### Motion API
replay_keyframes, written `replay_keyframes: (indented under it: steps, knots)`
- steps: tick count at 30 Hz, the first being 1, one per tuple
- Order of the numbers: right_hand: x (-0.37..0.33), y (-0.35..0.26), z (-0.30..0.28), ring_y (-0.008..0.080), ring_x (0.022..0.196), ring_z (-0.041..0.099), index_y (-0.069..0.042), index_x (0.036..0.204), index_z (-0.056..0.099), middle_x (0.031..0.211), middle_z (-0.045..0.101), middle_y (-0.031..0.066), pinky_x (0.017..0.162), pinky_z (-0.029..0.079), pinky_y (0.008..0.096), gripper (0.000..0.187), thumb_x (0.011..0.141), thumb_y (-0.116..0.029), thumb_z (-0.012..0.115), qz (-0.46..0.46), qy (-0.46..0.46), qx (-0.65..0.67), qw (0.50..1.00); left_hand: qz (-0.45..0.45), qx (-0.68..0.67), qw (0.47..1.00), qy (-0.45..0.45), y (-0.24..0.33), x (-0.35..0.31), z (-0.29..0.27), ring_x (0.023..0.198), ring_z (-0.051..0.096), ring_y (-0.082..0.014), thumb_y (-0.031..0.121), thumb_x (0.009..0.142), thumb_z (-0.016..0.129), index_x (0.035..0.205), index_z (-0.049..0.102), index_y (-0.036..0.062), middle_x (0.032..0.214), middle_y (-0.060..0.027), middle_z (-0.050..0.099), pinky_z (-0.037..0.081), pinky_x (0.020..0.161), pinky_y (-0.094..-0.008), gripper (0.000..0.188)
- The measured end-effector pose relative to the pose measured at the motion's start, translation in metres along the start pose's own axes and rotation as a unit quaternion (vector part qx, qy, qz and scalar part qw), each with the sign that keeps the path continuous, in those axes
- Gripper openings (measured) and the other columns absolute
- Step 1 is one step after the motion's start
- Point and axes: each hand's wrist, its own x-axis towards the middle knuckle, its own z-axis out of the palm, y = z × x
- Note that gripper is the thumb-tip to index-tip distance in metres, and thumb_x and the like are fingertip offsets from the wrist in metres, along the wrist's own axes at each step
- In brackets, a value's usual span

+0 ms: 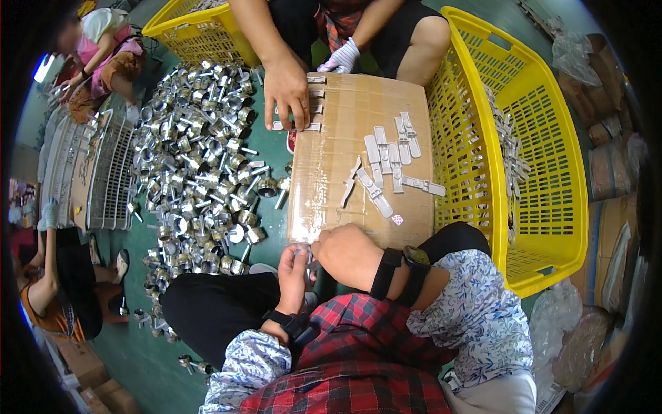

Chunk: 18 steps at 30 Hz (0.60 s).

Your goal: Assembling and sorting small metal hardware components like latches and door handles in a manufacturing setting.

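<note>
At the near edge of a taped cardboard box (pixel 331 165), my left hand (pixel 293 279) is closed around a small shiny piece, mostly hidden by the fingers. My right hand (pixel 350 255) is curled beside it, knuckles up, its fingertips meeting the left hand's; what they pinch, if anything, is hidden. Several light grey flat handles (pixel 372 190) lie scattered on the box top. Across from me, a co-worker's bare hand (pixel 286 93) reaches down over the box's far left edge, where a few more grey handles (pixel 314 109) lie in a row.
Left of the box, a big heap of metal cup-shaped parts with stems (pixel 207 165) covers the green floor (pixel 148 259). A tall yellow crate (pixel 476 138) holding grey pieces stands against the right side. Another yellow crate (pixel 200 31) is at the back. Other people sit at left near a white rack (pixel 114 172).
</note>
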Motion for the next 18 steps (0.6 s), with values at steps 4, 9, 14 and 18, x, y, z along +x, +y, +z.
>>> replay_keyframes:
  steps: [4, 9, 14, 18]
  knots:
    - [-0.0001, 0.0002, 0.0023, 0.026, 0.077, 0.07, -0.006, 0.09, 0.069, 0.083, 0.069, 0.011, 0.067, 0.053, 0.0378, 0.015, 0.085, -0.015, 0.058, -0.003, 0.004, -0.005, 1.0, -0.003, 0.0, 1.0, 0.002, -0.0003, 0.0, -0.0003, 0.058, 0.052, -0.0058, 0.022, 0.106, 0.052, 0.11, 0.057, 0.0061, 0.086, -0.0019, 0.063, 0.042, 0.05, -0.0196, 0.017]
    - [-0.0005, 0.0002, 0.0011, 0.0259, 0.077, 0.07, -0.005, 0.089, 0.069, 0.082, 0.068, 0.0109, 0.066, 0.053, 0.0377, 0.015, 0.085, -0.015, 0.058, -0.003, 0.009, -0.006, 1.0, 0.0, 0.001, 1.0, 0.003, -0.0009, 0.0003, 0.0004, 0.059, 0.052, -0.0061, 0.021, 0.106, 0.052, 0.111, 0.057, 0.0062, 0.087, -0.0019, 0.063, 0.043, 0.05, -0.0198, 0.017]
    - [-0.0006, 0.0003, 0.0028, 0.0262, 0.076, 0.07, -0.005, 0.089, 0.069, 0.082, 0.068, 0.0111, 0.066, 0.053, 0.0378, 0.016, 0.085, -0.016, 0.058, -0.003, 0.012, 0.0, 1.0, 0.001, -0.001, 1.0, 0.004, -0.0015, 0.0002, 0.0001, 0.059, 0.053, -0.0062, 0.02, 0.106, 0.052, 0.111, 0.057, 0.0062, 0.088, -0.0019, 0.063, 0.043, 0.05, -0.0199, 0.016]
    - [-0.0012, 0.0007, 0.003, 0.0267, 0.076, 0.07, -0.006, 0.089, 0.069, 0.081, 0.068, 0.0116, 0.066, 0.053, 0.038, 0.016, 0.085, -0.016, 0.057, -0.005, 0.024, 0.001, 1.0, 0.005, 0.002, 1.0, 0.002, -0.004, 0.0015, -0.0013, 0.059, 0.053, -0.0063, 0.019, 0.106, 0.052, 0.111, 0.057, 0.0062, 0.087, -0.0018, 0.063, 0.043, 0.05, -0.0199, 0.015]
